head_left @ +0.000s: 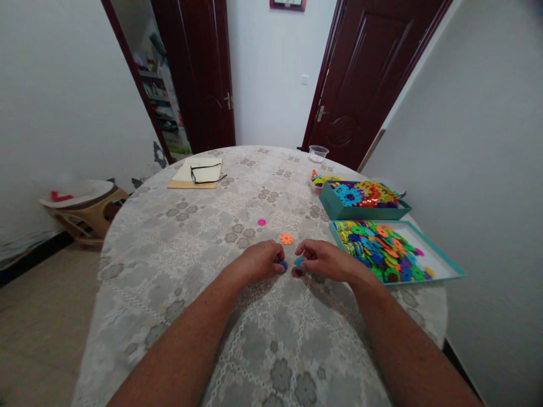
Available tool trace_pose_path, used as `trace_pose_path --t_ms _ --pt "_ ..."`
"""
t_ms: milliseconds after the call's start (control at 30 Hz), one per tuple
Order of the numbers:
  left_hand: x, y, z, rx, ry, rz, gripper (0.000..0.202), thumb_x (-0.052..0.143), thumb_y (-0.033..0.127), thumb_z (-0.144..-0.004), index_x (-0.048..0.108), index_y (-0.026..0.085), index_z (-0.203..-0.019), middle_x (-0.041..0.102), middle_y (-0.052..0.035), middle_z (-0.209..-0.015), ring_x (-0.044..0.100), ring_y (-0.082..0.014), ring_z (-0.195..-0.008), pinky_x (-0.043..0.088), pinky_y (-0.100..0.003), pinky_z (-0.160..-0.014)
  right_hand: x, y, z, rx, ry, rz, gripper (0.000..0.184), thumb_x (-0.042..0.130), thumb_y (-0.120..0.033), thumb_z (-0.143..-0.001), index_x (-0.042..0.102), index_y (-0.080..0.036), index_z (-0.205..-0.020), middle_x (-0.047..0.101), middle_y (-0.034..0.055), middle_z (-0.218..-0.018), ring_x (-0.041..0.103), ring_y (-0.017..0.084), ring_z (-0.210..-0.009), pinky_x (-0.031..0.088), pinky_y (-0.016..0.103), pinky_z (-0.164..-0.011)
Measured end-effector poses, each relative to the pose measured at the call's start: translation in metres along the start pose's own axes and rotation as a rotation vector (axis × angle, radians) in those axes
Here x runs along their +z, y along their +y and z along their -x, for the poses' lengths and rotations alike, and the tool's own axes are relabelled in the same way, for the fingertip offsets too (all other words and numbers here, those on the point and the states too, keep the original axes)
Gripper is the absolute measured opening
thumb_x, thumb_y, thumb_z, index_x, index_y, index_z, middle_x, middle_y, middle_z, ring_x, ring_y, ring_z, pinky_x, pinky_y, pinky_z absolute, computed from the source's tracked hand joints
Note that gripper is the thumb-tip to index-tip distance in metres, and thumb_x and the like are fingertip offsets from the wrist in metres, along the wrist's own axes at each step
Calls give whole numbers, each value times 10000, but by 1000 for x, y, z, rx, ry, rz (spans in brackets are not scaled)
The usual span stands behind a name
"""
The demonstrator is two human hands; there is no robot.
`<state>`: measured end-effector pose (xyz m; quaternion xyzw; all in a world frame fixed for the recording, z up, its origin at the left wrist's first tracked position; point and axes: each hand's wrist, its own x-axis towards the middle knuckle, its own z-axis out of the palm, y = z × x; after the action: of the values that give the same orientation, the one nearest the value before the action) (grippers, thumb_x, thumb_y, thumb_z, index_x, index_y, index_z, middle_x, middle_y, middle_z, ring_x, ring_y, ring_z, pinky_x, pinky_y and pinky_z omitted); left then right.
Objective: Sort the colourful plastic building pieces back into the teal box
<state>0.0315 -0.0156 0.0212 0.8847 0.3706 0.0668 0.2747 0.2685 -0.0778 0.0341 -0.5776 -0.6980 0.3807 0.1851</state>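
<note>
My left hand (266,260) is closed in a pinch on a dark blue plastic disc (283,265) just above the tablecloth. Across a small gap, my right hand (322,259) pinches a light blue plastic disc (300,262). Below that piece shows a dark red disc (297,272); whether the right fingers touch it I cannot tell. An orange notched disc (287,238) lies flat on the cloth beyond my hands. Farther off and to the left is a pink disc (262,222).
At the right, a shallow tray (441,261) holds many loose coloured discs. Behind it stands a green box (360,212) with more pieces. A clear plastic tub (318,152) sits at the far edge. Eyeglasses (206,181) rest on a notebook (182,172) at the far left.
</note>
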Motion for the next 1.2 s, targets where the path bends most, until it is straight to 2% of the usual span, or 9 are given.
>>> trace_pose_path --t_ms 67,233,367,467,633,767,900,1033,1200 --pt "0 0 1 1 8 -1 131 743 271 -824 702 231 -943 697 -16 -944 609 -190 -837 361 -283 -688 3 -3 3 9 -54 80 294 689 -211 -840 696 -224 -1134 709 -13 -846 615 149 -723 403 240 -622" --pt "-2 -3 2 12 1 73 64 686 251 -842 631 223 -858 656 20 -829 555 -160 -761 311 -277 -645 13 -13 5 -56 -46 288 188 687 -184 -832 729 -218 -1013 737 25 -953 628 176 -826 408 261 -714" --pt "-3 -4 0 5 56 184 58 660 223 -831 607 219 -853 645 33 -793 548 -152 -750 324 -269 -652 12 -16 5 -87 -41 270 176 684 -135 -799 704 -212 -956 723 22 -975 624 178 -867 409 255 -742" --pt "0 -6 -3 -9 117 229 67 664 236 -825 604 216 -845 639 33 -785 545 -146 -735 334 -267 -648 11 -12 3 -89 -28 249 119 710 -172 -804 695 -208 -916 695 6 -912 596 167 -817 392 250 -709" --pt "7 -7 -8 -36 155 293 104 670 280 -818 593 211 -821 633 25 -762 550 -147 -719 347 -264 -630 15 -7 -5 -105 80 180 60 708 -200 -829 655 -202 -856 653 -23 -822 562 146 -763 358 242 -662" --pt "9 -6 -10 -76 105 460 138 668 298 -798 566 207 -820 623 26 -713 539 -134 -658 350 -246 -592 21 -8 -11 -72 186 13 55 656 -190 -865 651 -205 -918 649 -34 -787 563 136 -726 368 236 -642" --pt "9 -6 -9 -39 39 647 183 690 288 -754 546 201 -825 624 28 -711 548 -127 -643 384 -243 -597 25 -13 -13 -132 180 -102 290 658 -157 -843 702 -221 -1123 675 -36 -842 588 131 -742 404 231 -672" --pt "7 -6 -9 16 0 762 233 752 284 -709 609 179 -860 670 -4 -781 604 -147 -716 440 -260 -665 26 -16 -13 -144 191 -49 175 668 -153 -826 741 -200 -978 694 -11 -881 602 144 -802 409 240 -710" --pt "8 -7 -9 14 -7 798 265 754 311 -756 695 167 -970 719 -36 -839 643 -166 -750 480 -283 -715 14 -18 -8 -132 330 98 54 649 -165 -830 675 -191 -870 665 -3 -859 592 155 -810 385 253 -708"
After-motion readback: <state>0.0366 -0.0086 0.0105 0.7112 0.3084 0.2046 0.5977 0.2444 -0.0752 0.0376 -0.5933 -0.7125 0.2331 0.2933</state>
